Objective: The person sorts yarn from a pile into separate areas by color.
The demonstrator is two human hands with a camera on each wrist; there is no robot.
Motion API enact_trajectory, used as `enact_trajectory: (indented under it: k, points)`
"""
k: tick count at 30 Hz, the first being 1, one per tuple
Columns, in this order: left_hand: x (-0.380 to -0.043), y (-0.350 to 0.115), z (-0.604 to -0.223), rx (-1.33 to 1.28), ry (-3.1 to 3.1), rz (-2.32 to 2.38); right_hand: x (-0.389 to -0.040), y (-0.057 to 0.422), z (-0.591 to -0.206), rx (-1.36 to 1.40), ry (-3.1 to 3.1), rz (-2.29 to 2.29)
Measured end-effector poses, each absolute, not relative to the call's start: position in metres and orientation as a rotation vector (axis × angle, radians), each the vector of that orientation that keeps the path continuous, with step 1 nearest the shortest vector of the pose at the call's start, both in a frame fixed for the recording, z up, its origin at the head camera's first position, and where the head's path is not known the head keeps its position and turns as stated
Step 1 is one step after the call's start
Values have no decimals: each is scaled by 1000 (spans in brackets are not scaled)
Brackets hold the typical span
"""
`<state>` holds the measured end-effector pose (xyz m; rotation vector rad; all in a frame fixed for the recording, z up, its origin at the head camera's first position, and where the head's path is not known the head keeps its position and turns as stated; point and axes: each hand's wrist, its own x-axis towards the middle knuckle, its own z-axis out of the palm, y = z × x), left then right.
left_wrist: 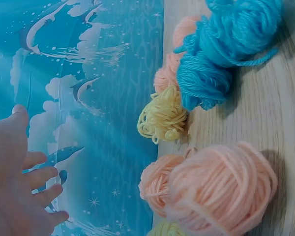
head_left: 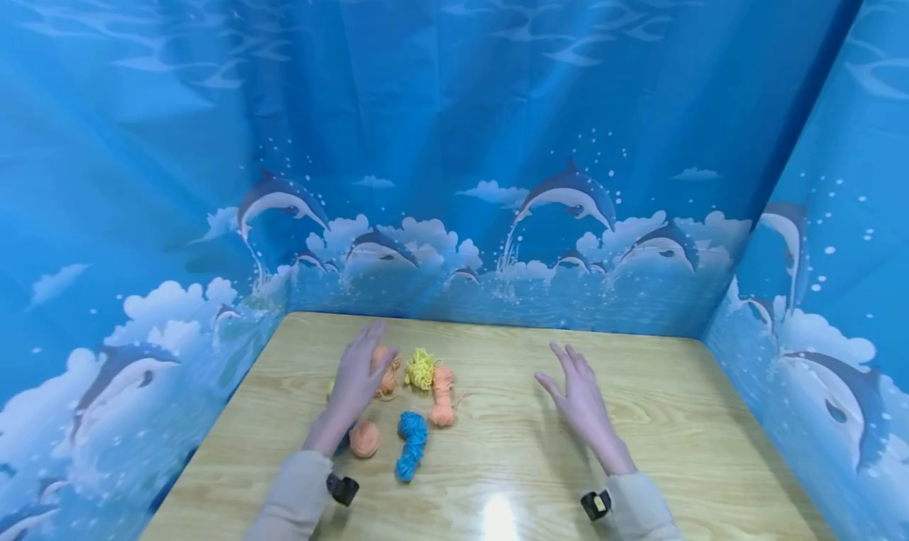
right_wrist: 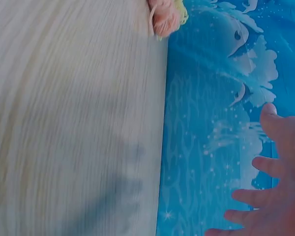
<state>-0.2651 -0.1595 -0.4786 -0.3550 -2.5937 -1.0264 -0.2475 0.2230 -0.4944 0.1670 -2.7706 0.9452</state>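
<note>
My left hand (head_left: 357, 377) hovers over the left part of the table with its fingers spread, holding nothing. Beneath and beside it lie yarn bundles: a peach ball (head_left: 364, 440), a peach skein (head_left: 387, 383) partly covered by the hand, and a yellow bundle (head_left: 420, 369). Farther right are another peach skein (head_left: 442, 399) and a twisted blue skein (head_left: 411, 446). The left wrist view shows the peach ball (left_wrist: 226, 189) close up, below the blue skein (left_wrist: 206, 73). Over the table's right half, my right hand (head_left: 578, 395) is raised, fingers apart and holding nothing.
The yarn lies on a light wood-grain table (head_left: 511, 446). Blue curtains (head_left: 440, 131) printed with dolphins stand along its back and sides. A bit of yellow yarn (left_wrist: 167, 229) shows at the bottom of the left wrist view. Each wrist wears a small black camera (head_left: 343, 490).
</note>
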Motion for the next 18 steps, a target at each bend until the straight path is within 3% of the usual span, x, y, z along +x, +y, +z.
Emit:
enact_trajectory:
  k: [18]
  points:
    - [-269, -178, -485, -238, -2462, -1273, -268, 159, -494, 289, -2616, 1142]
